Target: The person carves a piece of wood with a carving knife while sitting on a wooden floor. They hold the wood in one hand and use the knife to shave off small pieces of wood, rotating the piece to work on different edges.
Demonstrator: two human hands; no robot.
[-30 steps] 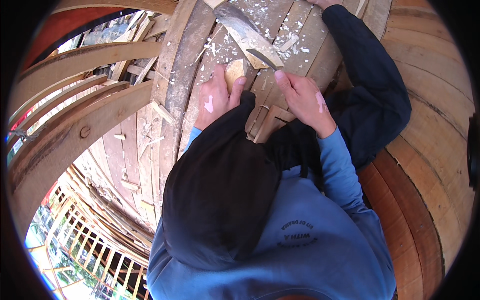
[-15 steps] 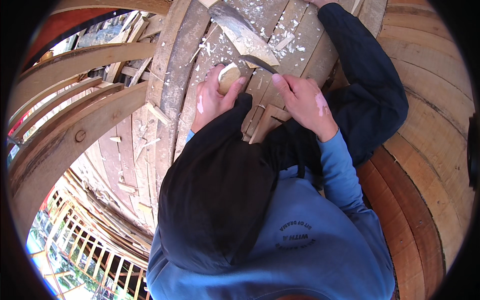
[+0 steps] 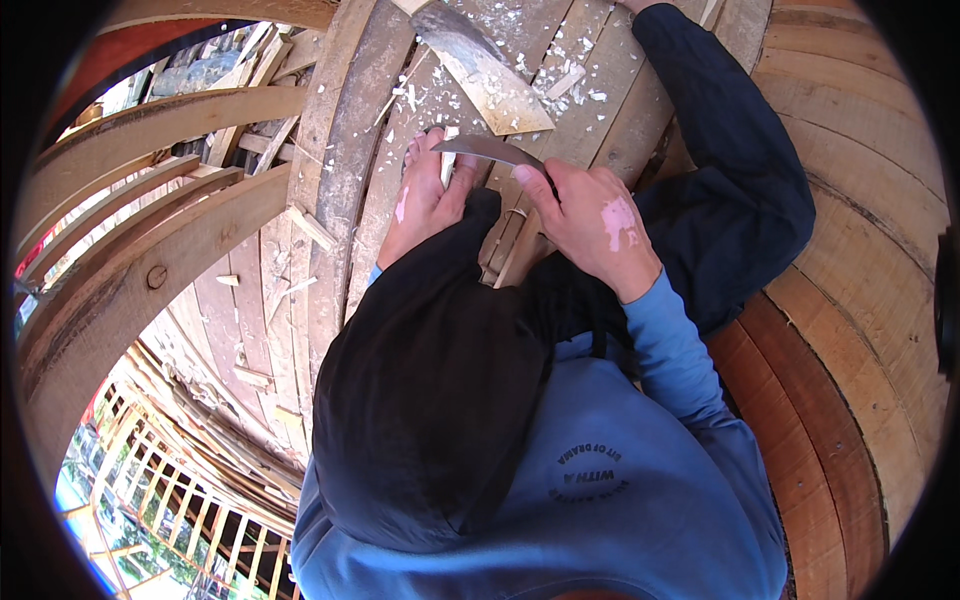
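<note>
At upper centre, the left hand (image 3: 428, 200) grips a small wooden block (image 3: 449, 168), the right hand (image 3: 592, 218) a curved knife (image 3: 490, 148); nearby shavings (image 3: 566, 82) suggest cutting is underway, the remainder unclear.

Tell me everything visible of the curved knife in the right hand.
The knife has a thin, grey, metal-looking blade that arcs from the right hand to a narrow tip at the left. Its handle is hidden inside that hand's grip. The blade lies crosswise above the floor planks, its tip end crossing over the pale wood piece in the left hand; whether they touch cannot be told.
</note>
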